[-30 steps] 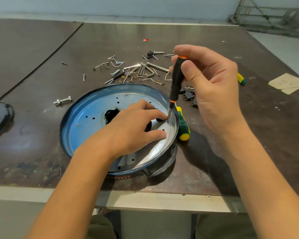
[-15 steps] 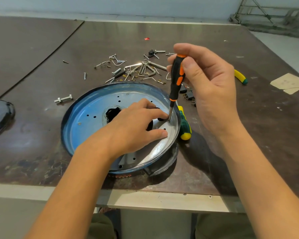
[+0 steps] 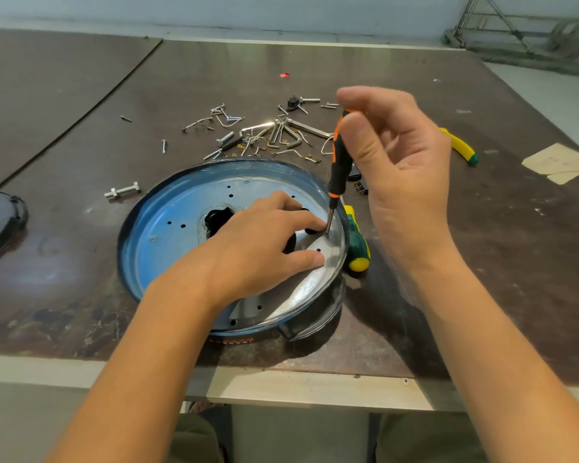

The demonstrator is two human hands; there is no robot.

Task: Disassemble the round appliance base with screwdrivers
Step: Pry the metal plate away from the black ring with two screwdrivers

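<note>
The round appliance base (image 3: 168, 235) lies on the desk (image 3: 482, 262) near its front edge. The left grip (image 3: 258, 248) presses on the base plate, fingers extended and released. The right grip (image 3: 405, 168) pinches the handle of the black-and-orange screwdriver (image 3: 340, 165), which stands near upright with its tip seated at the 3 o'clock side of the plate. A green-and-yellow screwdriver (image 3: 356, 243) lies just beside the rim at 3 o'clock. Loose hardware (image 3: 268, 135) lies at 12 o'clock and a bolt (image 3: 122, 191) at 10 o'clock.
</note>
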